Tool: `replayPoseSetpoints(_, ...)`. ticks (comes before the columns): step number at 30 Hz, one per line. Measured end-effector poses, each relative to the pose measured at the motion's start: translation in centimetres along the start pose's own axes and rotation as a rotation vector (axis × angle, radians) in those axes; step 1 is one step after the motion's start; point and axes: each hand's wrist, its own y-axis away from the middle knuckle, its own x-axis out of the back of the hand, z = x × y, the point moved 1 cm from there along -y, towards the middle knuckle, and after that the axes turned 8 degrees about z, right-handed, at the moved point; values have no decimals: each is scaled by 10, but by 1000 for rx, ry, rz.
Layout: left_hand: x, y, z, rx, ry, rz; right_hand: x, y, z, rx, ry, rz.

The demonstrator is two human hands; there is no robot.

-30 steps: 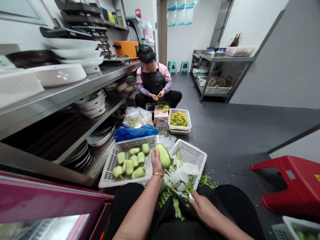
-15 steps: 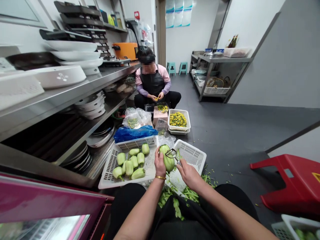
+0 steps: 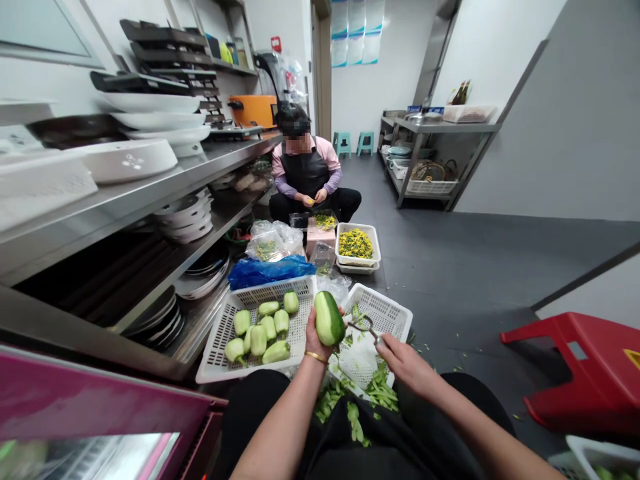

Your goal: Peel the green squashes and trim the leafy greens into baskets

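My left hand (image 3: 320, 333) is wrapped round a partly peeled green squash (image 3: 328, 319), its thumb along the near side. A dark green strip of skin shows on the squash beside paler, bare flesh. In my right hand (image 3: 397, 357) is the handle of a metal peeler (image 3: 364, 323), its head a little right of the squash and apart from it. Below the peeler lies a white slotted basket (image 3: 400, 310) with peel strips in it. Left of my hands, another white basket (image 3: 225, 340) holds several pale, peeled squashes (image 3: 258, 339).
Green peelings (image 3: 383, 390) lie between my knees. Opposite me a co-worker (image 3: 306, 170) squats, handling something small and yellow near a basket of yellow flowers (image 3: 355, 244). A steel shelf with dishes (image 3: 145, 160) runs along the left; a red stool (image 3: 585, 373) stands at right.
The squash has turned in my left hand, bringing a dark green strip into view. My right hand has drawn the peeler off the squash, to the right and slightly down.
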Motion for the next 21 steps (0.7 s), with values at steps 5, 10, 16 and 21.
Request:
replayPoseSetpoints(5, -1, 9, 0, -21, -92, -111, 15, -51, -41, 64, -2, 76)
replayPoseSetpoints(10, -5, 5, 0, -181, -93, -85, -15, -32, -41, 30, -25, 87)
replayPoseSetpoints(16, 0, -11, 5, -236, 23, 230, -52, 45, 12, -30, -36, -176)
replayPoseSetpoints(21, -3, -9, 2, -141, 58, 268, -23, 25, 1, -15, -29, -64)
